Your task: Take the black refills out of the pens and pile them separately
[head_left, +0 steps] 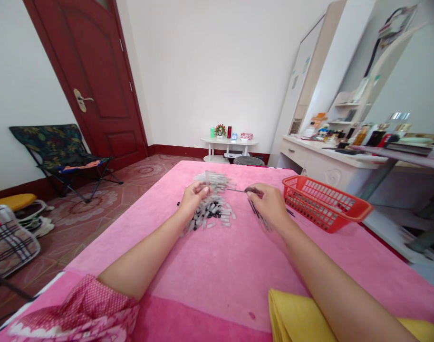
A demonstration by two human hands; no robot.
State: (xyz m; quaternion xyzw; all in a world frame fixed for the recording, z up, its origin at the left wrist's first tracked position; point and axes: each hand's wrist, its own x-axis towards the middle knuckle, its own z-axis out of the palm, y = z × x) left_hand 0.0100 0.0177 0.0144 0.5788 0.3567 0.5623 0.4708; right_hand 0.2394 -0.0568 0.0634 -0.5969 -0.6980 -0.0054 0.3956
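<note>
My left hand is closed, with a small translucent plastic piece pinched upright between thumb and fingers. My right hand pinches a thin dark rod that points left toward the left hand; its tip is apart from the translucent piece. Beneath and around the left hand spreads a pile of short translucent pieces, with several small black pieces at its near side. More thin dark rods lie on the cloth under my right hand, partly hidden by it.
A red plastic basket stands on the pink cloth to the right. Folded yellow fabric lies at the near right edge, under my right forearm. Beyond are a folding chair, a small white table and a cluttered dresser.
</note>
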